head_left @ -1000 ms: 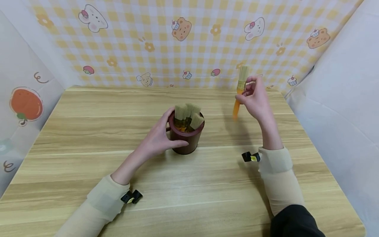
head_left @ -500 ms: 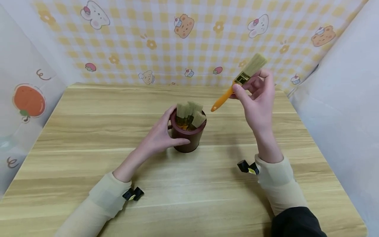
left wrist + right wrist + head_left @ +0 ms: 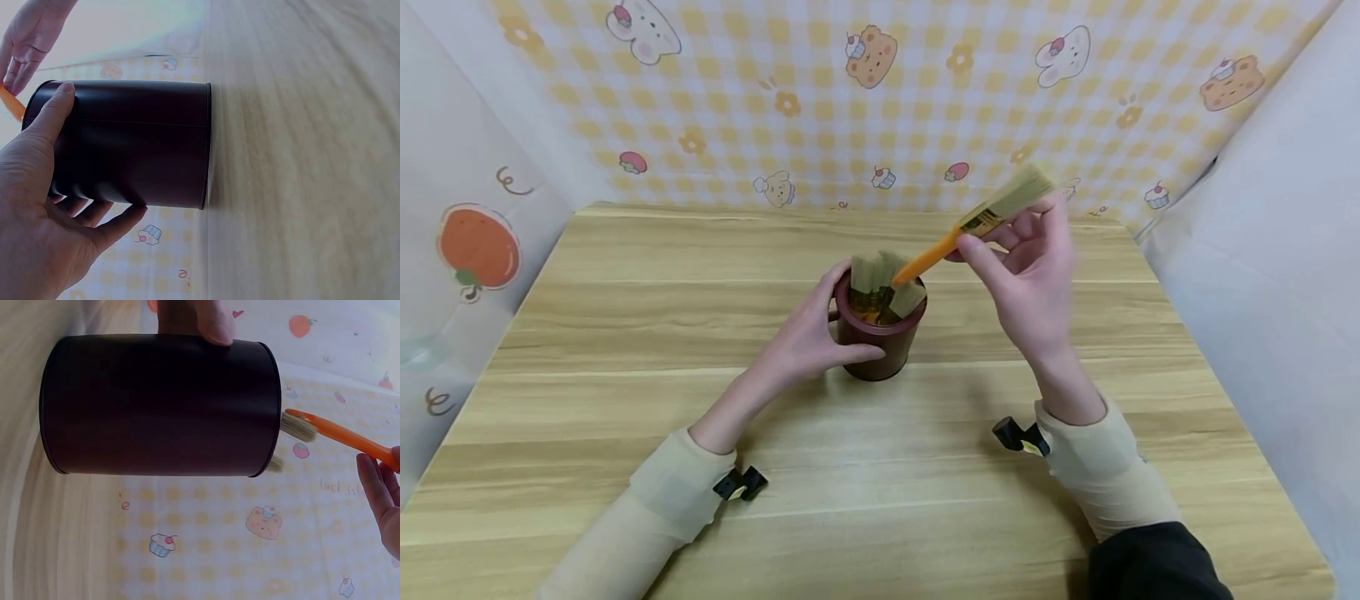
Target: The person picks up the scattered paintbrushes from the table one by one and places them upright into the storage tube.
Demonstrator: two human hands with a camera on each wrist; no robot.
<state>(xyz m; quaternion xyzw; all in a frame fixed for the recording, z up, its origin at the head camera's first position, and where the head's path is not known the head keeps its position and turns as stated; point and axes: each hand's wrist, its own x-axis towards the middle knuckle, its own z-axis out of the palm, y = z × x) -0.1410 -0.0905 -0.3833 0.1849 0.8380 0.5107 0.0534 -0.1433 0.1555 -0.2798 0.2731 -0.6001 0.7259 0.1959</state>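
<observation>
Wooden table (image 3: 625, 333), pale plank grain, filling the lower field of the head view; backed by yellow gingham wall covering (image 3: 820, 100) printed with bears, rabbits and cupcakes, from 10 to 2 o'clock. Dark maroon cup (image 3: 880, 342), cylindrical, upright at table centre, seen side-on and filling much of both wrist views (image 3: 137, 144) (image 3: 162, 403); loaded with several brushes (image 3: 880, 275), bristles uppermost, handles down inside. Left hand (image 3: 808, 337), at 9 o'clock of the cup, wrapped round its wall, thumb across the near side just under the rim, fingers curled behind (thumb and fingertips plainly on the dark wall in the left wrist view (image 3: 44, 206)). Right hand (image 3: 1026, 279), raised above the table at 2 o'clock of the cup, pinching one loose paintbrush (image 3: 977, 221) between thumb and fingers at the metal ferrule. Paintbrush: orange handle, pale bristles, tilted; bristle end high toward 2 o'clock, handle tip pointing down toward 8 o'clock, directly over the cup mouth among the standing bristles, contact with them not determinable. Beige sleeves on both forearms, small black clip (image 3: 741, 483) at the left cuff, another (image 3: 1015, 435) at the right.
</observation>
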